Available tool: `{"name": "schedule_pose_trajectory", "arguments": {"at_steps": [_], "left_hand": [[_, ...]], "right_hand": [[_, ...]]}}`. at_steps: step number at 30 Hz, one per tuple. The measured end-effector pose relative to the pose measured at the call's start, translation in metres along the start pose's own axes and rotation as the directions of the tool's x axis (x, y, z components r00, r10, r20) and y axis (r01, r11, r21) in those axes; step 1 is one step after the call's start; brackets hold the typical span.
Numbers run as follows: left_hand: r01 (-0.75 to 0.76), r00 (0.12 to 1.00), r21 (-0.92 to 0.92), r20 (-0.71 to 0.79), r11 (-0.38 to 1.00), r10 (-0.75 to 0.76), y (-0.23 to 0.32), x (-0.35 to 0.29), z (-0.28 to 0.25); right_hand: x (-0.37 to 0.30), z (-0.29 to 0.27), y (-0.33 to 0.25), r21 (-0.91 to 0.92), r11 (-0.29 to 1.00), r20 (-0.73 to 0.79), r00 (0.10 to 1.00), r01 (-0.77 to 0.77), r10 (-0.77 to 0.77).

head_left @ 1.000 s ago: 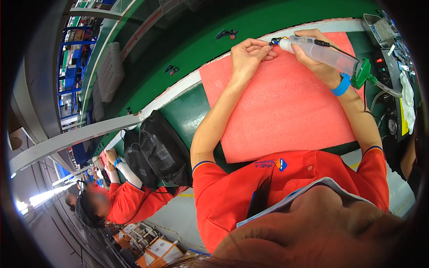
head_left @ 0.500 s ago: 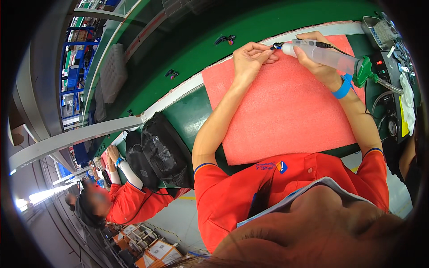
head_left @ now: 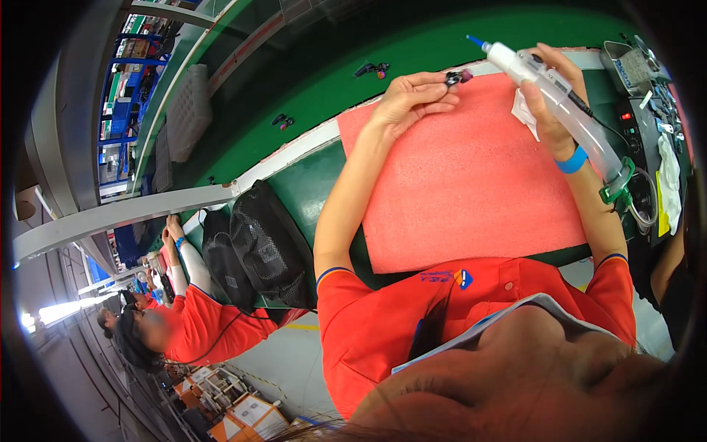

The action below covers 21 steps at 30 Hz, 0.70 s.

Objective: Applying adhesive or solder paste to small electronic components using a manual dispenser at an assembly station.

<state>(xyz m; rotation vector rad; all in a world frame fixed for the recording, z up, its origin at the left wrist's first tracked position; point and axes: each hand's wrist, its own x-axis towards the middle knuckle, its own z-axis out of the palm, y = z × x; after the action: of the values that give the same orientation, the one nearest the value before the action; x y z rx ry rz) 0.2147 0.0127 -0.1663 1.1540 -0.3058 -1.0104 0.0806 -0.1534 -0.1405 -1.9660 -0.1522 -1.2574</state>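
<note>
Between the thumb and fingers of my left hand (head_left: 414, 102) is a small black part (head_left: 454, 78) with a purplish round end, over the far edge of the pink foam mat (head_left: 471, 184). My right hand (head_left: 554, 110) is wrapped round a clear dispensing syringe (head_left: 585, 136). Its blue tip (head_left: 477, 41) points up and left, apart from the black part. A green cap (head_left: 618, 180) with a hose closes the syringe's back end. Something white like a tissue (head_left: 524, 116) shows beside my right palm.
Beyond the mat runs a green belt (head_left: 324, 96) carrying small dark parts (head_left: 372, 69) and another small part (head_left: 282, 121). A metal basket (head_left: 626, 68) and a black control box (head_left: 639, 125) stand at right. Left are a black mesh bag (head_left: 269, 243) and a co-worker (head_left: 210, 317).
The syringe has drawn back from the small black part, and its blue tip now shows in the open. My right hand has shifted slightly right; the left still holds the part.
</note>
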Motion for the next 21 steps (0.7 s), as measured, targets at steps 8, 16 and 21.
{"name": "schedule_pose_trajectory", "arguments": {"at_steps": [8,16,21], "left_hand": [[-0.207,0.973,0.161,-0.069,0.965,0.220,-0.017,0.002,0.011],[-0.246,0.950,0.185,-0.147,0.951,0.275,-0.020,0.002,0.013],[-0.244,0.946,0.209,-0.163,0.947,0.279,-0.020,0.001,0.014]], "right_hand": [[-0.004,0.000,-0.006,0.018,0.988,0.037,0.988,-0.153,0.152],[-0.011,0.005,-0.006,-0.046,0.998,0.178,0.983,-0.044,0.051],[-0.011,0.008,-0.004,-0.118,0.993,0.200,0.980,0.002,0.022]]}}
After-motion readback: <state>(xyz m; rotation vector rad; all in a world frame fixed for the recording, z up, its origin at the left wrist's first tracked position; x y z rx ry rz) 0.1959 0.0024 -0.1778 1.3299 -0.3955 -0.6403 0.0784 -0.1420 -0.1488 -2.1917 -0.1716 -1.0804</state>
